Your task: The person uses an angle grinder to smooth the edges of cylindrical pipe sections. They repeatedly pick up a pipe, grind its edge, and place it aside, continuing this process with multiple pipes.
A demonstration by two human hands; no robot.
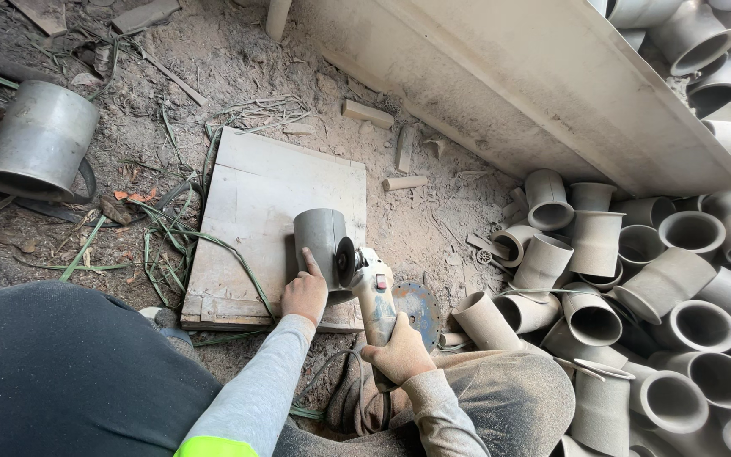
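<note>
The scene is lit evenly by soft, diffuse daylight, with no glare. Only faint shadows are cast, deepest inside the pipe mouths (692, 232) at right. Focus is held sharply throughout; slight wide-angle bending is seen at the edges.

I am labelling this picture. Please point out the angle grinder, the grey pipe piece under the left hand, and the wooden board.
angle grinder (376, 292), head view, on its dusty body.
grey pipe piece (319, 237), head view, on its side wall.
wooden board (251, 199), head view, on its bare top.
</note>
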